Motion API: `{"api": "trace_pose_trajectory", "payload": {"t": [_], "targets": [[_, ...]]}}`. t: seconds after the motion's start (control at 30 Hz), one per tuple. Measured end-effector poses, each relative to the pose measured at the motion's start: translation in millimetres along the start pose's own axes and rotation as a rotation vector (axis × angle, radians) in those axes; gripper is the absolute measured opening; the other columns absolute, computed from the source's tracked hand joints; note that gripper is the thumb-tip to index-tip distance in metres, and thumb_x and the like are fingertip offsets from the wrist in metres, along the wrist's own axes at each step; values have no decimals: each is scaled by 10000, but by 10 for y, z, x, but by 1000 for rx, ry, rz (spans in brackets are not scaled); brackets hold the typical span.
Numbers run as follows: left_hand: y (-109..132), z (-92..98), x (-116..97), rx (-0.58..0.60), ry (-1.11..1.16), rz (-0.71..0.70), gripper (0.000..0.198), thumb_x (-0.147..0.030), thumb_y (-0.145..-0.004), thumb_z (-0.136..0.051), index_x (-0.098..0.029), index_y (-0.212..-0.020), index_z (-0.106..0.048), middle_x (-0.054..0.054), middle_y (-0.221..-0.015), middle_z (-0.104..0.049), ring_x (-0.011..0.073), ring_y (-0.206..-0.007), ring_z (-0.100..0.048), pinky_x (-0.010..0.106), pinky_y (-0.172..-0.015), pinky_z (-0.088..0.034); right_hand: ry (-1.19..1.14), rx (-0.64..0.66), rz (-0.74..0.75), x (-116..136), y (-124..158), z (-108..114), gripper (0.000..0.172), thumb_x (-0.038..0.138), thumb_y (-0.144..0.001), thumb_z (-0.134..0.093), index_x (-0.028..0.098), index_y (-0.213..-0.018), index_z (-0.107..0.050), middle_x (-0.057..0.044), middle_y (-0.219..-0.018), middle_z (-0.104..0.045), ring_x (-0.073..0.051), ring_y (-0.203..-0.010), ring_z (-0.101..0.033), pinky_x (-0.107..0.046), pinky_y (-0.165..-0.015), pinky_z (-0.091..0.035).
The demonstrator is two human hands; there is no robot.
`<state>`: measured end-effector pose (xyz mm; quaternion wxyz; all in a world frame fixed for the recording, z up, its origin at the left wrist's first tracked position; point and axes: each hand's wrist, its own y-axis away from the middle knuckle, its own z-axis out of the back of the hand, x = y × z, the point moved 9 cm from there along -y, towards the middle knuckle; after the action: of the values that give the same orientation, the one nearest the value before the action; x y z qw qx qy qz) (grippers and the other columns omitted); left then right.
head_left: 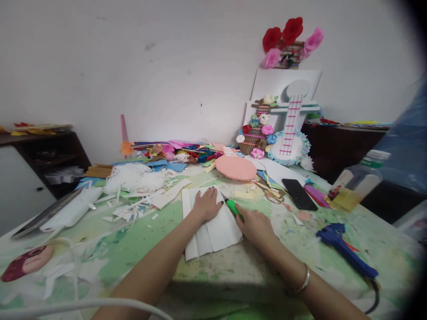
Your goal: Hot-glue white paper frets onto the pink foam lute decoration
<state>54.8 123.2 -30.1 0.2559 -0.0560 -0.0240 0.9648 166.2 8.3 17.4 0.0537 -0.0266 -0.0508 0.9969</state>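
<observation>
My left hand (206, 205) lies flat with fingers spread on a stack of white foam sheets (216, 231) in the middle of the table. My right hand (255, 226) grips a green-handled craft knife (234, 208), its blade touching the sheet's right edge near the far end. Both hands sit close together on the sheets.
Paper scraps and white strips (133, 180) pile up at the left. A pink paddle shape (235, 168), scissors (271, 193), a black phone (299, 194), a bottle (355, 183) and a blue glue gun (347, 251) lie to the right. Paper guitars (290, 133) lean on the wall.
</observation>
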Motion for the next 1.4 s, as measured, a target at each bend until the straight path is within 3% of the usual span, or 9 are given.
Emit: {"api": "trace_pose_trajectory", "payload": {"t": [0.27,0.63,0.9,1.4], "targets": [[12,1,-5,14,12,-1,630,-466,-905,-183,-147,-1448,-199,101,-1528,-167,251,-1405,-146,544,-1106,-112,10,21,-1,-217,-23,14,432,400,-901,-377,373,-1322,-473,-101,-907,-711,-265,-839,-666,-327,-679,-452],[30,22,-27,13,-2,-5,625,-454,-907,-178,-138,-1444,-208,115,-1523,-175,231,-1404,-158,546,-1101,-127,25,-54,51,-84,-161,11,427,387,-888,-398,379,-1307,-481,-87,-868,-714,-268,-812,-671,-325,-656,-453],[10,-5,-9,9,2,-4,633,-461,-905,-179,-137,-1449,-191,111,-1524,-170,234,-1405,-151,548,-1103,-111,28,-7,19,-134,-124,-17,436,389,-900,-390,366,-1329,-459,-90,-892,-709,-256,-820,-667,-318,-673,-454],[10,-5,-13,14,-23,-8,646,-460,-902,-180,-115,-1447,-194,115,-1522,-174,234,-1403,-159,545,-1102,-129,16,-85,61,-13,-277,0,409,373,-895,-377,386,-1291,-481,-72,-851,-708,-262,-787,-668,-318,-637,-455]]}}
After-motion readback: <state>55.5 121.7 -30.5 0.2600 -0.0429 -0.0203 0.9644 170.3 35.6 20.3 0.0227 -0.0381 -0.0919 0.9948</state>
